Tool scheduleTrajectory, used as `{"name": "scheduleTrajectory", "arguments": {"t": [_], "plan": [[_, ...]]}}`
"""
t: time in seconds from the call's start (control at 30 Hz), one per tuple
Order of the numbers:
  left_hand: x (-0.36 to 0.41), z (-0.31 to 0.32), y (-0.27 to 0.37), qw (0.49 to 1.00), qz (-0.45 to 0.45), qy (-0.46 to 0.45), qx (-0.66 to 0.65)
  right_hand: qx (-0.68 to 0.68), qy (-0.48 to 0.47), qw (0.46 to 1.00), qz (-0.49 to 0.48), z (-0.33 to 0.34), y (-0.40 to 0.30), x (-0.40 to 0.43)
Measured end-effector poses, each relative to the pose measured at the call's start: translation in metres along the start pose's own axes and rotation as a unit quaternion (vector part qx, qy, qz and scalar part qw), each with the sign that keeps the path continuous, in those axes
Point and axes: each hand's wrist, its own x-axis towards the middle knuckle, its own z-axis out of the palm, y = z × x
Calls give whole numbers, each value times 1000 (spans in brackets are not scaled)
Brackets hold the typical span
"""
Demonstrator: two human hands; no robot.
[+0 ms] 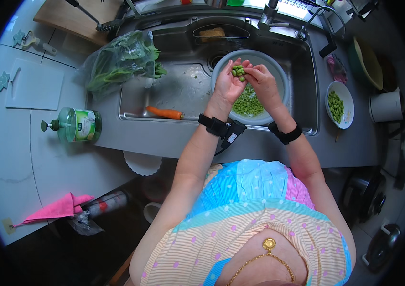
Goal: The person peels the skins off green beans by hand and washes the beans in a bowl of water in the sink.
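Note:
My left hand (227,85) is turned palm up over a round grey-blue basin (286,89), with several shelled green beans (237,70) cupped in it. The thumb and fingertips of my right hand (265,85) come together at the edge of those beans; whether a bean is pinched between them is hidden. Below both hands, many small green bean pieces (248,102) lie in the basin, which stands in the right part of a steel sink (184,91). On the counter to the right, a white oval bowl (347,100) holds more green beans (335,107).
A plastic bag of leafy greens (123,60) overhangs the sink's left side. One carrot (165,112) lies in the sink near its front edge. A green pump bottle (81,125) and a white cutting board (35,84) are at left. The faucet (268,16) rises behind the basin.

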Motion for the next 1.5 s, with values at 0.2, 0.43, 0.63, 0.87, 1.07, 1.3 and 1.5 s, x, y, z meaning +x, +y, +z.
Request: {"name": "scheduleTrajectory", "arguments": {"t": [0.2,0.43,0.63,0.87,1.07,1.3,1.5], "plan": [[-4,-4,2,1000,-12,11,3,121,-8,979,165,1,0,3],[-5,-2,-4,987,0,44,156,390,10,868,306,-9,11,8],[-4,1,-7,983,13,56,173,391,-20,856,337,-8,1,10],[0,-3,-7,969,4,55,242,341,-44,880,329,-8,8,9],[0,-3,-5,981,-4,64,185,386,5,859,338,-5,25,3],[-4,-1,-3,973,23,67,220,310,3,916,255,-2,6,6],[-4,-2,-9,970,29,72,228,348,-9,895,278,2,12,0]]}}
